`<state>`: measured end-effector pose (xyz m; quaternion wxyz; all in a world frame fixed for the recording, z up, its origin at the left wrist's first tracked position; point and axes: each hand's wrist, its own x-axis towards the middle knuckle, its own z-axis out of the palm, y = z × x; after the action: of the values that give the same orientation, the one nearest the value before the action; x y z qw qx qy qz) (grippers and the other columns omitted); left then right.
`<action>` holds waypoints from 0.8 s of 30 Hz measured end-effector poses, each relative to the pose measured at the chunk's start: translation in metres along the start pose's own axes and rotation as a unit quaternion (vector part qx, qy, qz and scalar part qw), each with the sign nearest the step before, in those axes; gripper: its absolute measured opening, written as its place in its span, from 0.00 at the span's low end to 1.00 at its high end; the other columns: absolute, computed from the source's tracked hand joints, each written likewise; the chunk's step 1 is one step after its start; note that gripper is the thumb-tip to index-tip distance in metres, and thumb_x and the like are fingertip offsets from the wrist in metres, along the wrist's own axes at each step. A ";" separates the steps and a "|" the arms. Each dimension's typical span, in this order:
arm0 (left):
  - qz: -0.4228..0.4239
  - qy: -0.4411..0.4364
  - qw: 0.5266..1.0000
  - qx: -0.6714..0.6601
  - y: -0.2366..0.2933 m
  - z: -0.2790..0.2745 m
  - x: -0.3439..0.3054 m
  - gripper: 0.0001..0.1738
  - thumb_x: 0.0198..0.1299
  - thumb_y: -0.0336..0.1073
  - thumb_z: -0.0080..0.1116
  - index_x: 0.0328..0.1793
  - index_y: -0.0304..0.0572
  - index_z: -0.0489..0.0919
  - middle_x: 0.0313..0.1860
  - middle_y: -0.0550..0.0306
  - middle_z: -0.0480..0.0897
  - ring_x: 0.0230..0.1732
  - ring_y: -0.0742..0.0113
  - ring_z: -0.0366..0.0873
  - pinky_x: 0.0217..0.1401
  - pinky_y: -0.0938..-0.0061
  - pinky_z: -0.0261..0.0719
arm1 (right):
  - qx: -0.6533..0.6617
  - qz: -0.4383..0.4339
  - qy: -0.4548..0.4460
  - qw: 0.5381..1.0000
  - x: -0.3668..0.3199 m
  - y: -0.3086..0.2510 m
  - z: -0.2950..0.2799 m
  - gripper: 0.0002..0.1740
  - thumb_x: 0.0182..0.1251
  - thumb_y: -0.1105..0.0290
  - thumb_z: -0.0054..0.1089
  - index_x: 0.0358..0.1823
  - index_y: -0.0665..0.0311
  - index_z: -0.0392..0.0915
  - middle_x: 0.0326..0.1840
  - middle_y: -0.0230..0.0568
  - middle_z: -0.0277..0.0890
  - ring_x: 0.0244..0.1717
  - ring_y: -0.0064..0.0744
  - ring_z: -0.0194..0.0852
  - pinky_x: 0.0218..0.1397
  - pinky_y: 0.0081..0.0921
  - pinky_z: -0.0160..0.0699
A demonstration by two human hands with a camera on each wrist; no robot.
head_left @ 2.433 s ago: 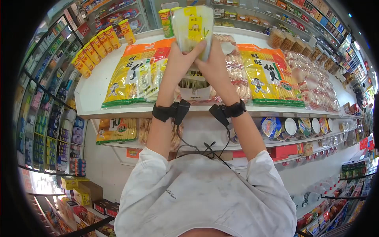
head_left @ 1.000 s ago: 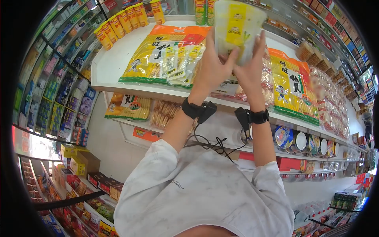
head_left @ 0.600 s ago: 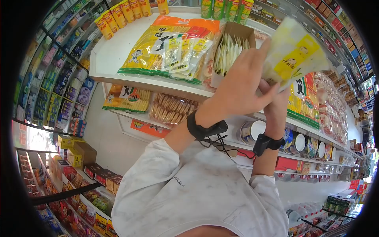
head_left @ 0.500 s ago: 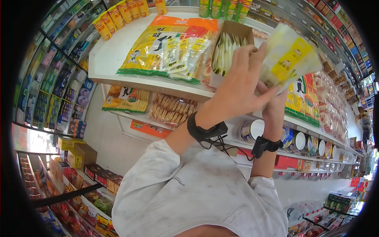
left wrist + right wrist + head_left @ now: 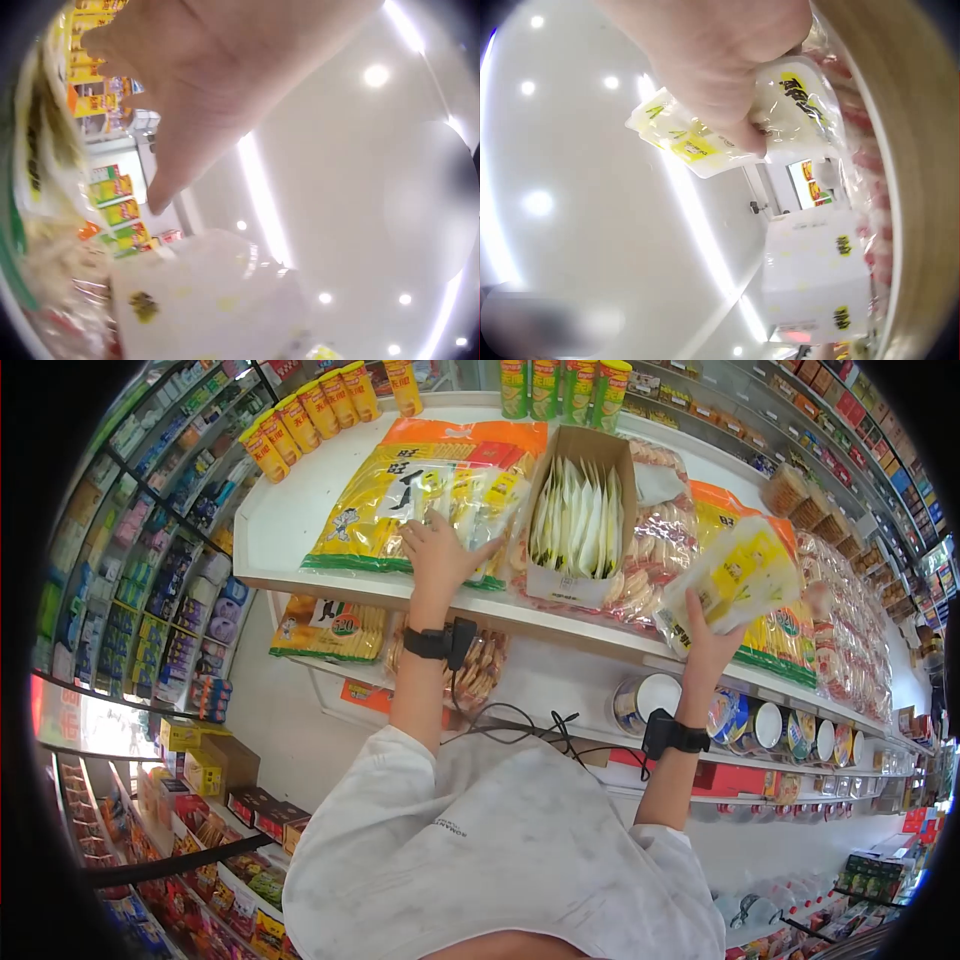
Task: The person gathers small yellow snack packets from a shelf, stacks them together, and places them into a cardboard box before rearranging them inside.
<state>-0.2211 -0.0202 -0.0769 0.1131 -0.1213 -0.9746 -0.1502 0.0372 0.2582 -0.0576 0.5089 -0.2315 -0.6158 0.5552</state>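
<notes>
In the head view, my right hand grips a stack of white-and-yellow packets above the shelf's right part. My left hand, fingers spread, is over the front of a big yellow rice-cracker bag, close to several small packets lying on it; contact cannot be told. An open cardboard box holding a row of upright packets stands between the hands. The left wrist view shows the left hand with nothing in its grasp. In the right wrist view, the right hand's thumb presses on the packets.
Yellow cans stand at the back left of the white shelf, green cans behind the box. Another yellow bag and clear cracker bags lie at the right. Round tubs sit on the shelf below.
The hands have parted: my left hand has left the packet stack and moved left over the yellow bag. My right hand keeps the stack, now lower, and the box is in full view.
</notes>
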 end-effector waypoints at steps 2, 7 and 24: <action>0.049 0.060 0.996 -0.044 -0.002 0.008 -0.005 0.62 0.58 0.71 0.71 0.82 0.26 0.64 0.72 0.08 0.67 0.78 0.13 0.61 0.80 0.34 0.63 | -0.011 -0.010 -0.003 1.000 -0.001 0.006 0.000 0.48 0.60 0.72 0.85 0.77 0.73 0.62 0.72 0.48 0.71 0.70 0.38 0.73 0.73 0.35 0.76; 0.116 0.069 0.979 -0.154 -0.002 0.001 -0.009 0.50 0.61 0.57 0.73 0.78 0.26 0.69 0.65 0.14 0.75 0.68 0.22 0.73 0.70 0.40 0.75 | -0.009 0.001 -0.008 1.000 -0.005 0.012 -0.003 0.49 0.60 0.73 0.85 0.77 0.73 0.62 0.71 0.47 0.72 0.69 0.37 0.74 0.72 0.34 0.76; 0.177 0.067 0.982 -0.014 0.022 -0.030 -0.003 0.36 0.60 0.50 0.74 0.58 0.22 0.76 0.29 0.35 0.87 0.34 0.40 0.89 0.36 0.52 0.88 | -0.011 -0.012 -0.015 1.000 -0.006 0.011 -0.007 0.47 0.60 0.73 0.86 0.76 0.73 0.64 0.68 0.48 0.74 0.65 0.36 0.77 0.68 0.33 0.79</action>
<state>-0.2072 -0.0096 -0.0440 0.2011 -0.2832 -0.9258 -0.1493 0.0423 0.2588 -0.0707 0.5033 -0.2210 -0.6321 0.5461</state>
